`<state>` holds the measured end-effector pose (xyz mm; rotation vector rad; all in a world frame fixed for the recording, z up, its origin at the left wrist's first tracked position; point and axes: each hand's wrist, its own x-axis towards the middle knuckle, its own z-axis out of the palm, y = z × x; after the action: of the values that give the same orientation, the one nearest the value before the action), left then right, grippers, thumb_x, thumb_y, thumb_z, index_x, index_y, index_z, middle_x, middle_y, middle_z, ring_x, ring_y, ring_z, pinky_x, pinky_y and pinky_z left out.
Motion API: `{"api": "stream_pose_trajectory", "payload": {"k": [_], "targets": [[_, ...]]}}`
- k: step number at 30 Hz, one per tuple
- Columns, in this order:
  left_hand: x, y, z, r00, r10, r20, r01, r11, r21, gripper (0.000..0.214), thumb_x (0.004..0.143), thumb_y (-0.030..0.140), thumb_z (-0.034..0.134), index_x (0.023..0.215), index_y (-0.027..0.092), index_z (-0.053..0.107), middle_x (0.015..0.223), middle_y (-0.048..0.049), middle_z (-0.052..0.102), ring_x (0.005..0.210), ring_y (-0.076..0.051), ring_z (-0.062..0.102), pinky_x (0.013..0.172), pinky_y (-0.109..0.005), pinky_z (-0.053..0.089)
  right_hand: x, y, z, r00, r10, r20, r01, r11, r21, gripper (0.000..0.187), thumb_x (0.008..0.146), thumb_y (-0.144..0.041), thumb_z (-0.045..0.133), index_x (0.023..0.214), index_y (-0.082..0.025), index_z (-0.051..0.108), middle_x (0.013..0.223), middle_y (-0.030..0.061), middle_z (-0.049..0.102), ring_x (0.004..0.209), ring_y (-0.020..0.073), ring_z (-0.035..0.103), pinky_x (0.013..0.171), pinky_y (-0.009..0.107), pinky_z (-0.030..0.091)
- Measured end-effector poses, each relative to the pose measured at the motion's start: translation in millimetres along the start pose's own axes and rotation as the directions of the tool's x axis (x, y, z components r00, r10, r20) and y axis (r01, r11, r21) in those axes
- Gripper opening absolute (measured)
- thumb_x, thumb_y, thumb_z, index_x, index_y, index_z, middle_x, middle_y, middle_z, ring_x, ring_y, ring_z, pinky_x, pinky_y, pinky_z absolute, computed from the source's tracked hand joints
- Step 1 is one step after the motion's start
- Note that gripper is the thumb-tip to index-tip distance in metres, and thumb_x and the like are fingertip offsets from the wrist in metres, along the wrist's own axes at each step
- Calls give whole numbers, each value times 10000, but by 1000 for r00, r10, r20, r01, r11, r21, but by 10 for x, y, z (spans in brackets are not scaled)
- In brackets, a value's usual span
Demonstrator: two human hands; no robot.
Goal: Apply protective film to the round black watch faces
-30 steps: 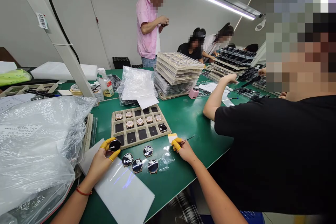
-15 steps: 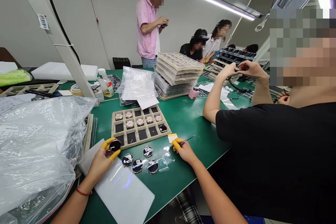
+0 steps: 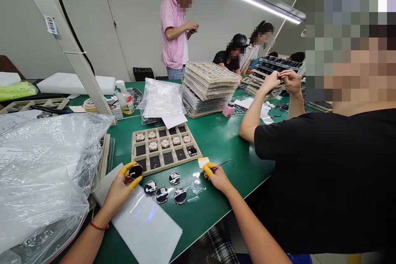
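My left hand point(image 3: 115, 194), with yellow finger cots, pinches a round dark-faced watch head point(image 3: 135, 170) by its edge, near the tray's front left corner. Thin tweezers point(image 3: 223, 163) are gripped in my right hand point(image 3: 219, 179), beside a small white and yellow pad point(image 3: 203, 163). Several dark-faced watch heads point(image 3: 161, 195) lie on the green table between my hands, with crumpled clear film point(image 3: 194, 192) to their right. Behind them sits a beige compartment tray point(image 3: 133, 148); some compartments hold light-dialled watch heads point(image 3: 165, 143), and one at the right holds a dark one point(image 3: 192, 151).
A white sheet point(image 3: 148, 231) lies under my left forearm. Plastic bags point(image 3: 40, 181) bulge at the left. Stacked trays point(image 3: 212, 90), bubble wrap point(image 3: 162, 97) and a bottle point(image 3: 125, 98) stand farther back. A co-worker in black point(image 3: 321, 181) sits close on my right.
My hands stay where they were, with the watch head and tweezers still in them. The co-worker on the right has leaned in slightly and brought both hands closer together.
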<state>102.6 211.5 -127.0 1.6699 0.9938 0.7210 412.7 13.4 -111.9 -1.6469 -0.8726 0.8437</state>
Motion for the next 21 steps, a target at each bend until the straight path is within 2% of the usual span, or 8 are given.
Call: {"api": "stream_pose_trajectory", "payload": {"k": [11, 16, 21], "targets": [[-7, 15, -3, 1000, -1, -4, 1, 1000, 15, 681, 672, 482, 702, 1243, 198, 464, 1135, -110, 640, 949, -255, 654, 913, -411, 491, 12, 22, -1, 1000, -8, 10, 8, 1000, 4, 294, 700, -484, 589, 667, -192, 573, 603, -2, 541, 530, 127, 475, 519, 261, 398], [0, 2, -5, 1000, 5, 8, -5, 1000, 24, 675, 689, 489, 684, 1253, 204, 444, 1193, -114, 607, 1022, -271, 625, 961, -447, 459, 5, 28, -2, 999, -33, 18, 33, 999, -5, 262, 730, -448, 574, 679, -191, 573, 600, -7, 531, 529, 123, 469, 519, 253, 392], [40, -71, -23, 1000, 7, -5, -6, 999, 41, 711, 660, 528, 695, 1248, 208, 458, 1155, -116, 627, 995, -296, 636, 953, -480, 462, 5, 11, 3, 997, -76, 10, 76, 997, -27, 268, 758, -439, 539, 658, -190, 553, 602, -7, 516, 528, 118, 471, 509, 244, 385]]}}
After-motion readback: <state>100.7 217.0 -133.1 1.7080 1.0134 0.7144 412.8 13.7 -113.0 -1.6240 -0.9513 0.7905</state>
